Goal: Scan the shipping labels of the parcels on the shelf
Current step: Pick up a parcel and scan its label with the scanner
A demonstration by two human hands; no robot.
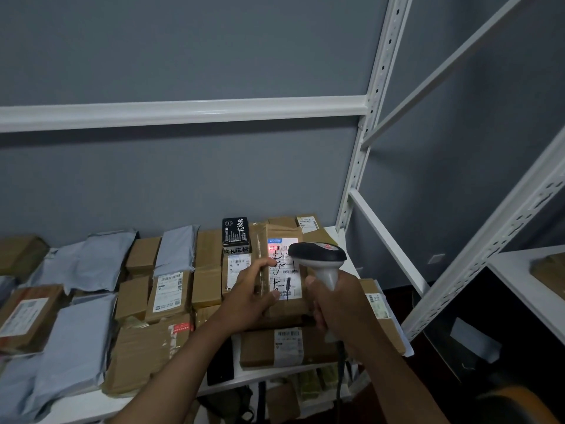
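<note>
My left hand (252,296) grips the left edge of a brown cardboard parcel (286,307), tilting its top face toward me. A white shipping label (284,264) with black marker strokes covers that face, and a red scan light glows on its barcode near the top. My right hand (334,304) grips the handle of a grey and black barcode scanner (319,255), whose head points at the label from the right. The scanner's cable hangs down below my right wrist.
Several brown boxes and grey poly mailers (76,341) cover the white shelf (91,405). A black box (235,235) stands behind the held parcel. Another labelled box (275,347) lies just below it. White shelf uprights (357,179) rise at right beside a second rack (504,228).
</note>
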